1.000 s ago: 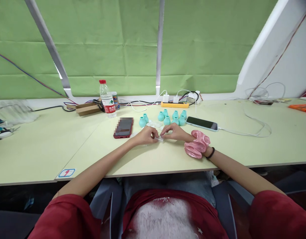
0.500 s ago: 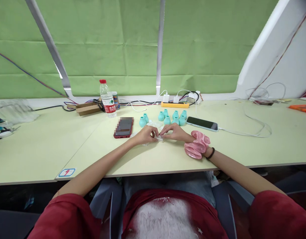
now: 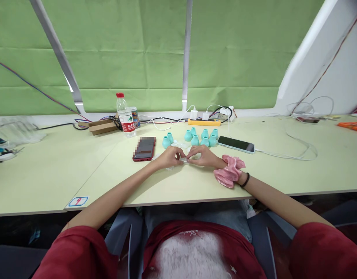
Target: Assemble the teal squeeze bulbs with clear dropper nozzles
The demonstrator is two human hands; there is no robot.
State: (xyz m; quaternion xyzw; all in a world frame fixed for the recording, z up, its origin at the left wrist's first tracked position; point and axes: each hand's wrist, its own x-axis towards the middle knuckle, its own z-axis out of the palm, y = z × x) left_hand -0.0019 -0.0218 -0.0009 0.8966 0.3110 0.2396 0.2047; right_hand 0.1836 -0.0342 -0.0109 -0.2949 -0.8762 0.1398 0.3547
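A small clear plastic piece [image 3: 184,160], perhaps a little bag or film, lies between my two hands just above the table. My left hand [image 3: 170,157] pinches its left end between thumb and fingertips. From the other side my right hand [image 3: 204,155] pinches its right end, with a pink scrunchie [image 3: 230,171] around the wrist. More clear plastic pieces [image 3: 181,144] lie behind and beside the hands, partly hidden. Beyond them stand several turquoise vase-shaped pieces [image 3: 195,140] with open necks, two of them [image 3: 166,142] apart on the left.
A dark phone in a red case [image 3: 145,148] lies left of my hands; another phone [image 3: 235,144], on a white cable, lies to the right. Farther back are a water bottle [image 3: 126,120], a can [image 3: 134,116], a cardboard tray [image 3: 103,126] and a yellow power strip [image 3: 204,122].
My hands stay together with the plastic piece pinched between them. The right fingers and wrist have shifted slightly, and the plastic has tilted a little.
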